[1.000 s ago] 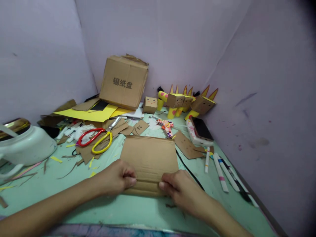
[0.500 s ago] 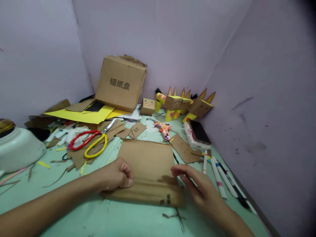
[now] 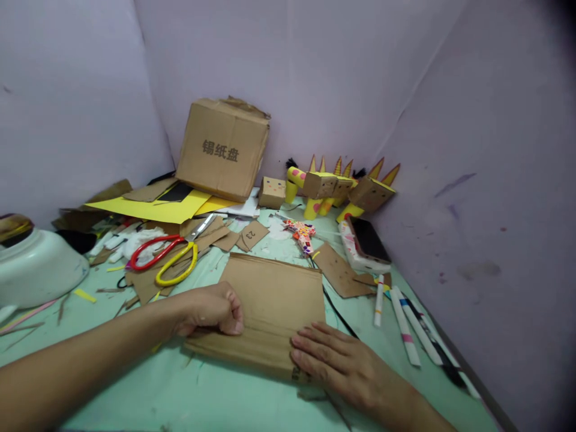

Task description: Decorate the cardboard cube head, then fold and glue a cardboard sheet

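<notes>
A creased brown cardboard piece [image 3: 274, 294] lies on the table in front of me, its near part a folded flap with printed characters. My left hand [image 3: 213, 309] is closed in a fist and rests on the left side of this cardboard. I see nothing in its curled fingers. On the near right corner, my right hand [image 3: 337, 363] lies flat with fingers stretched out, covering part of the print. Beyond the left hand are scissors [image 3: 180, 255] with one red and one yellow handle, blades parted, on cardboard scraps. A patterned glue gun [image 3: 300, 234] lies past the far edge.
A cardboard box [image 3: 222, 150] leans at the back above yellow paper [image 3: 148, 210]. Yellow cardboard animals [image 3: 321, 186] stand by the wall. A phone [image 3: 369, 240] sits on a white case at right, with markers [image 3: 407, 336] nearer. An upturned white bowl [image 3: 40, 267] is at left.
My right hand has come down from beside the cardboard's right edge and now lies flat on its near right corner. My left fist stays in place. The view has shifted slightly.
</notes>
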`<action>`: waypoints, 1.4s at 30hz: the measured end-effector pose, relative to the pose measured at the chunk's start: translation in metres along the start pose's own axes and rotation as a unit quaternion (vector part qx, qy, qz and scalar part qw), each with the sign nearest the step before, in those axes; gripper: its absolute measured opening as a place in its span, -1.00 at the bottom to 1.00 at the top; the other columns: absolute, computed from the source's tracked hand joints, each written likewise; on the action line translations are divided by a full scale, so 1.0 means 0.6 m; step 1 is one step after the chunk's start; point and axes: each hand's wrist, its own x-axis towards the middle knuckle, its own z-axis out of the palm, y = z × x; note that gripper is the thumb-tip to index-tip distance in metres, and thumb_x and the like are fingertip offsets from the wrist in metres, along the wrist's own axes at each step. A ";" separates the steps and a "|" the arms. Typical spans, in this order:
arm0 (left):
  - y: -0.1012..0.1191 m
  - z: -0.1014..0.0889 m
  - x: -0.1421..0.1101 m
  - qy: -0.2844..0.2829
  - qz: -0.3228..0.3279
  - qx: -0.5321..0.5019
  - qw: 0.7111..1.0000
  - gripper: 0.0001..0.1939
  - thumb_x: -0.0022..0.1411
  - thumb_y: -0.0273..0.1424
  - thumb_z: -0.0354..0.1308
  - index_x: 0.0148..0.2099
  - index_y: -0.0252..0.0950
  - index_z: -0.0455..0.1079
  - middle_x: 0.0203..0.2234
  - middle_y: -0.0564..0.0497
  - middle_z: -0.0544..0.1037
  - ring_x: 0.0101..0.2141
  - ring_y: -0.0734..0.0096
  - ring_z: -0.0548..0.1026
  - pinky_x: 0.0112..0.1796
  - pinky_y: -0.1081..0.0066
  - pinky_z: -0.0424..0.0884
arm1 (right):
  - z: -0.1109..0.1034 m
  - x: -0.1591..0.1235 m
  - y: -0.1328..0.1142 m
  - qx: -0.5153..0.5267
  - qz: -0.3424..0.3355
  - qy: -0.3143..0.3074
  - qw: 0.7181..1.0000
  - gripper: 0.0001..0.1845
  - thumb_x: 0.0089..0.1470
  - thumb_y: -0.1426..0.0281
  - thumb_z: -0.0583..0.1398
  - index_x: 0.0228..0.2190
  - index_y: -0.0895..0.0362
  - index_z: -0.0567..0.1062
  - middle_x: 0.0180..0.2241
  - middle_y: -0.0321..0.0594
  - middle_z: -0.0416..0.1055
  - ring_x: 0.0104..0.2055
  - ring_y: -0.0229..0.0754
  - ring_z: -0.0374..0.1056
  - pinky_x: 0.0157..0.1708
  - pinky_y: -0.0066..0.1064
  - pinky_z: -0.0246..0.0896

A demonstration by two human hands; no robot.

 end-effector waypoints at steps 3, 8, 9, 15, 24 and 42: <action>-0.016 -0.020 -0.010 0.059 0.055 -0.024 0.997 -0.80 -0.13 -0.27 0.16 -0.51 -0.32 0.37 -0.72 0.09 0.37 -0.70 0.54 0.20 -0.68 0.51 0.10 | 0.010 -0.009 0.001 0.039 0.024 0.024 0.999 -0.60 0.30 0.54 -0.12 0.10 0.29 0.29 0.03 -0.04 0.42 0.18 -0.19 0.21 0.15 -0.29 0.15; -0.086 -0.073 -0.056 0.210 0.350 0.148 0.901 -0.73 0.13 -0.40 0.06 -0.09 -0.24 0.38 -0.12 -0.10 0.52 -0.06 0.19 0.43 -0.04 0.22 0.34 | 0.018 -0.023 0.004 0.103 0.063 0.005 0.993 -0.53 0.31 0.51 -0.13 0.21 0.16 0.15 0.10 -0.06 0.35 0.21 -0.21 0.15 0.16 -0.32 0.13; -0.101 -0.079 -0.065 0.230 0.417 0.223 0.851 -0.64 0.14 -0.50 0.03 0.01 -0.18 0.34 -0.01 -0.08 0.47 0.06 0.16 0.35 0.05 0.15 0.27 | 0.019 -0.025 0.005 0.110 0.071 0.000 0.991 -0.53 0.31 0.50 -0.14 0.21 0.14 0.14 0.12 -0.07 0.33 0.21 -0.21 0.14 0.17 -0.33 0.11; -0.131 -0.071 -0.080 0.212 0.525 0.415 0.712 -0.38 0.13 -0.71 -0.12 0.20 -0.15 0.17 0.11 -0.14 0.36 0.13 0.20 0.28 0.07 0.18 0.28 | 0.023 -0.037 0.007 0.123 0.079 -0.001 0.989 -0.51 0.31 0.49 -0.11 0.24 0.10 0.09 0.14 -0.09 0.29 0.22 -0.21 0.13 0.17 -0.35 0.11; -0.095 -0.077 -0.045 0.048 0.581 0.505 0.637 -0.40 0.26 -0.54 -0.13 0.32 -0.14 -0.06 -0.01 -0.23 0.50 -0.06 0.13 0.47 -0.03 0.21 0.34 | 0.000 -0.026 0.003 0.118 0.026 0.007 0.993 -0.49 0.32 0.48 -0.13 0.26 0.09 0.02 0.09 -0.09 0.36 0.18 -0.20 0.20 0.11 -0.34 0.20; -0.074 -0.045 -0.022 0.069 0.415 0.312 0.852 -0.83 0.17 -0.40 -0.01 -0.45 -0.29 0.32 -0.38 -0.03 0.39 -0.40 0.39 0.36 -0.38 0.45 0.26 | 0.029 -0.029 0.031 0.300 0.258 0.059 0.917 -0.65 0.03 0.25 0.19 -0.13 0.08 0.51 -0.27 -0.16 0.58 -0.24 -0.12 0.51 -0.20 -0.41 0.33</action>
